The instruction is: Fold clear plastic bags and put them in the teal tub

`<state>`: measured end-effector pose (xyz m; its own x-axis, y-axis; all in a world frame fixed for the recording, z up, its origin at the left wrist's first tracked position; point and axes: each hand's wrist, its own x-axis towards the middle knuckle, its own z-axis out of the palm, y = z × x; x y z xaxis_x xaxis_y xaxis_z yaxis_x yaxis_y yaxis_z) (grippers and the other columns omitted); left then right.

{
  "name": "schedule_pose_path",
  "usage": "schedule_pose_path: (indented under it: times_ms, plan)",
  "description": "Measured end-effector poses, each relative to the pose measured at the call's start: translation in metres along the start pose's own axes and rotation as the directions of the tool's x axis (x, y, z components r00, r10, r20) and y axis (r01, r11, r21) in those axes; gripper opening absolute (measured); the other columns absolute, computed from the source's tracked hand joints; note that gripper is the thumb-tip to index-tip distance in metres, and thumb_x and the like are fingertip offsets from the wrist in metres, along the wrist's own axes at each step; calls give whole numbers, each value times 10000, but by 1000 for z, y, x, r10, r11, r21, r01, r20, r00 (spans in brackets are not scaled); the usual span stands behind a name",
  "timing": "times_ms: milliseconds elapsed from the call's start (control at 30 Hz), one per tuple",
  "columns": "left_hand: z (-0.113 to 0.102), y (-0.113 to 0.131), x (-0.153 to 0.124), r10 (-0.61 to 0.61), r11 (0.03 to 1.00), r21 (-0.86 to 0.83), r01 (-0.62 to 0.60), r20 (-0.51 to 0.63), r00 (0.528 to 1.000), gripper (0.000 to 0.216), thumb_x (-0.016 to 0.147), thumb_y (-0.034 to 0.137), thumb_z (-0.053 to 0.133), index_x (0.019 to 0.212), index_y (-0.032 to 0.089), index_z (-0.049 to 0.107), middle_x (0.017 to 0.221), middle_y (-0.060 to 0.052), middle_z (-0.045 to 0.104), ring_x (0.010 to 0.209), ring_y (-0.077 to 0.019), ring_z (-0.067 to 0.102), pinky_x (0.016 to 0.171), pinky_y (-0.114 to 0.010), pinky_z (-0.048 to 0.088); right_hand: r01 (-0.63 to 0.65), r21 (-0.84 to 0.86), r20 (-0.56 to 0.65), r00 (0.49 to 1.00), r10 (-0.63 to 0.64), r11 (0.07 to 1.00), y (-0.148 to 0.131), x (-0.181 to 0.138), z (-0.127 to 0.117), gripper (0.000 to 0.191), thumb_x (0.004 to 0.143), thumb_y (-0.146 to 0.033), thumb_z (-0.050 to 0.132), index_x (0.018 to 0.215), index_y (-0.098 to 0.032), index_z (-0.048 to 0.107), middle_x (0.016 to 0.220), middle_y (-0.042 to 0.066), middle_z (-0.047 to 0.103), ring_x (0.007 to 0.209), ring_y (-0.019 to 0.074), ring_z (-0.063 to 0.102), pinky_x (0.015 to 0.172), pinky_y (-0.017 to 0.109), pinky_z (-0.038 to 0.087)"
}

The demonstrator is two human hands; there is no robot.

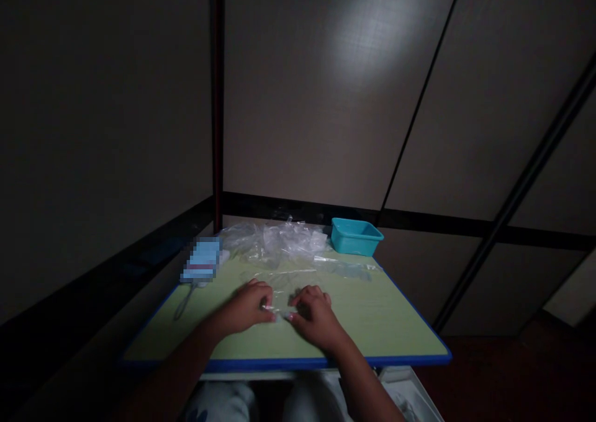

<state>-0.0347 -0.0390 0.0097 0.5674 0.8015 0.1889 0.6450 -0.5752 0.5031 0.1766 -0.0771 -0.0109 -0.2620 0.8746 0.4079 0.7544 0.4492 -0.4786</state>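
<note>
A thin clear plastic bag [280, 295] lies on the table in front of me, its near edge running between my two hands. My left hand [251, 304] pinches that edge between thumb and curled fingers. Close by on the right, my right hand [317, 315] is also closed, with thumb and fingers on the same edge. The bag's far part spreads flat beyond the hands; its outline is faint against the tabletop.
The pale green table [386, 323] has a blue rim. A heap of crumpled clear plastic bags [279, 242] sits at the back, with a turquoise basket [356, 238] at its right. A blurred blue item [202, 260] with a strap lies left. Another flat clear bag [349, 269] lies near the basket.
</note>
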Motion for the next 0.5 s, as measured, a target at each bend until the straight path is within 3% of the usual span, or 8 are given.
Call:
schedule_pose_path:
  times_ms: [167, 333, 500]
  plan:
    - [2, 4, 0, 24, 992, -124, -13, 90, 996, 118, 714, 265, 574, 777, 183, 518, 729, 33, 558, 723, -153, 535, 615, -213, 375, -18, -12, 50, 999, 19, 1000, -1, -1, -1, 130, 701, -221, 673, 817, -221, 613, 884, 1, 575, 927, 190, 457, 792, 305, 242]
    - [-4, 10, 1, 33, 987, -162, -14, 117, 993, 87, 709, 256, 543, 735, 178, 572, 714, 13, 586, 720, -171, 545, 627, -227, 377, 0, 7, 79, 997, -1, 1000, -3, -1, -4, 46, 748, -166, 605, 742, -209, 619, 812, -13, 606, 897, 169, 480, 792, 295, 241]
    - [-7, 12, 2, 39, 978, -210, -15, 112, 993, 141, 760, 280, 480, 692, 178, 551, 714, 9, 582, 730, -170, 534, 655, -235, 381, 2, 20, 73, 997, -3, 1000, -3, -3, -4, 54, 747, -239, 640, 770, -196, 617, 818, -6, 624, 890, 170, 493, 789, 291, 253]
